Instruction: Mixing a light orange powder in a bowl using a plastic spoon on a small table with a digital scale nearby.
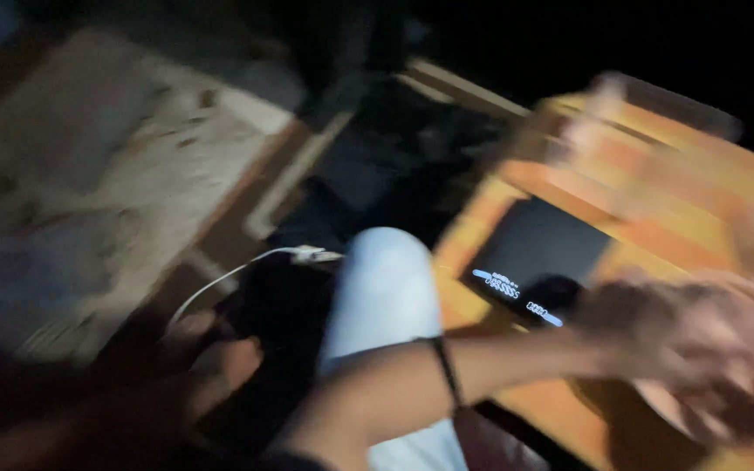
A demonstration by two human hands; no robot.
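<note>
Although the whole view is smeared by motion and lit only in patches, the far left shows a pale, speckled slab (159,166) lying flat, its surface mottled with darker flecks, and a brown wooden edge (246,201) running along its right side. Below it, in deep shadow at the lower left, the left hand (207,362) rests low with its fingers loosely curled; whether it grips anything I cannot tell, since the dark swallows the palm. Just above that hand a thin white cable (229,277) curves up and to the right, ending in a small white plug (311,255). Beside the plug stands a rounded pale blue-white shape (386,296); what it is cannot be made out through the blur. Across its lower part stretches a bare forearm wearing a thin dark band (447,371) at the wrist area, reaching to the right. Further right, an orange wooden bench (656,183) fills the upper right, and on it lies a flat black device (534,253) with small glowing marks along its near edge. At the far right the right hand (700,349) hovers over the bench just beside the black device, fingers spread and blurred; it seems open, though the blur keeps this uncertain.
</note>
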